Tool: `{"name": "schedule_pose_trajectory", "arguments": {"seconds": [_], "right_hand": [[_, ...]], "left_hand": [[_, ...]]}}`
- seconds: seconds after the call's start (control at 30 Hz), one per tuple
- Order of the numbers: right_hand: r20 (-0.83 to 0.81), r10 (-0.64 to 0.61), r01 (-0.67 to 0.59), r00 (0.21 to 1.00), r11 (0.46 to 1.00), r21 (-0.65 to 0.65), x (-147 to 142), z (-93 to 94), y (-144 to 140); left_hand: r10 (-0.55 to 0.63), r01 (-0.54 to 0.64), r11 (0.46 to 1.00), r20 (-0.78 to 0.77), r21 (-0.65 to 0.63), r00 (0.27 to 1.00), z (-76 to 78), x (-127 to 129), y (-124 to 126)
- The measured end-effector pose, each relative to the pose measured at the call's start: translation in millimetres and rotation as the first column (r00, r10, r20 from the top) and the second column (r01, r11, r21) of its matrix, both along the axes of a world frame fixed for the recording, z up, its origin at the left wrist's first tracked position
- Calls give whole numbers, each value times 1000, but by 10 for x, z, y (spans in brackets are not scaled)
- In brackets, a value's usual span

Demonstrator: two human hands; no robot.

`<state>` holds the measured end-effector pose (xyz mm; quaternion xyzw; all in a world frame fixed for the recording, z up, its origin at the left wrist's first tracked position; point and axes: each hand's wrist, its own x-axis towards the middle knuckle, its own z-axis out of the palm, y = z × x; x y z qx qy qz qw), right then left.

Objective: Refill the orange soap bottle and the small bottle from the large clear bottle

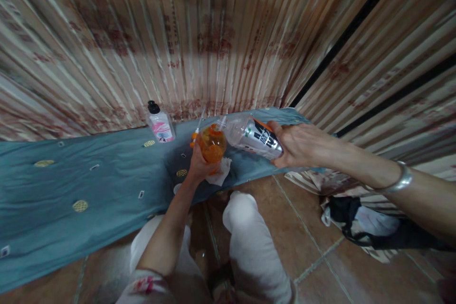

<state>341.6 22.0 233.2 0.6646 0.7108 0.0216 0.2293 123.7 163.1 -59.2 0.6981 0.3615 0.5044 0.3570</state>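
My left hand is wrapped round an orange see-through spray bottle body, its mouth uncovered at the top. In my right hand is a clear plastic drink bottle with a silver and black label, tipped almost flat. Its neck meets the orange bottle's mouth; whether liquid is flowing I cannot tell. Beside my left fingers lies an orange spray head with a thin pale tube pointing up. A white tissue is under the orange bottle.
A clear bottle with a black cap and pink label stands to the left on the blue cloth-covered surface. Patterned curtains hang behind and to the right. Dark and white cloth items lie low on the right, by the tiled floor.
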Motion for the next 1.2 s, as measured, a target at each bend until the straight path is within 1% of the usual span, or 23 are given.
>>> {"name": "schedule_pose_trajectory", "arguments": {"seconds": [0.13, 0.23, 0.33, 0.47, 0.57, 0.67, 0.83, 1.03, 1.2], "right_hand": [[16, 7, -7, 1000, 1000, 27, 41, -46, 16], [20, 13, -14, 1000, 999, 33, 65, -68, 28], [17, 7, -8, 1000, 1000, 29, 65, -64, 30], [11, -4, 4, 1000, 1000, 12, 40, -30, 19], [-10, -3, 3, 1000, 1000, -2, 17, -4, 4], [-15, -16, 16, 1000, 1000, 12, -3, 2, -10], [16, -40, 39, 999, 998, 47, -18, -23, -20], [-26, -2, 2, 1000, 1000, 9, 18, -20, -6], [-21, 5, -5, 1000, 1000, 7, 11, -4, 1]], "left_hand": [[-69, 71, 996, 39, -48, 997, 57, -18, -14], [-86, 89, 995, 44, -51, 995, 91, -32, -21], [-84, 87, 995, 44, -54, 995, 100, -33, -21], [-87, 89, 995, 52, -39, 995, 75, -28, -8], [-83, 86, 995, 62, -55, 995, 46, -23, -2], [-74, 78, 994, 57, -76, 996, 33, -22, -8], [-69, 71, 993, 26, -97, 997, 68, -37, -15], [-85, 89, 992, 51, -91, 995, 105, -46, -12], [-105, 111, 988, 59, -109, 993, 103, -44, -18]]}}
